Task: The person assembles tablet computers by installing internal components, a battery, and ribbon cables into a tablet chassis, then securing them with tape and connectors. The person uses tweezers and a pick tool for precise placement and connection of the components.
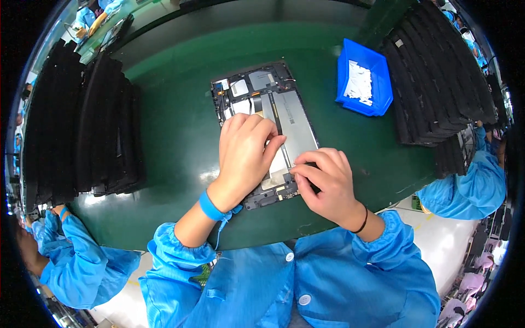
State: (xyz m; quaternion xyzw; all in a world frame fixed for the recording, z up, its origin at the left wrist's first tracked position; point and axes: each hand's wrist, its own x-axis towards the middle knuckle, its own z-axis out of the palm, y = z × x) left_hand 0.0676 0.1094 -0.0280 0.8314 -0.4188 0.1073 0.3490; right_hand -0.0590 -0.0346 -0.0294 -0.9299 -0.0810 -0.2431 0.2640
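An opened tablet (295,117) lies on the green table with its inner parts bare: silver battery panels, a circuit board at the upper left and a dark cable strip down the middle. My left hand (243,145) rests over its lower left half, fingers curled and thumb close to the forefinger beside the strip. Those fingertips are partly hidden, as is anything between them. At the tablet's lower right, my right hand (331,183) has thumb and forefinger drawn together near the strip's lower end. What this pinch holds is too small to make out.
A blue bin (363,79) with many small white pieces stands at the right back. Black tray stacks rise at the left (104,126) and right (437,71). The green table's (175,131) near edge curves before me. People in blue sleeves work on both sides.
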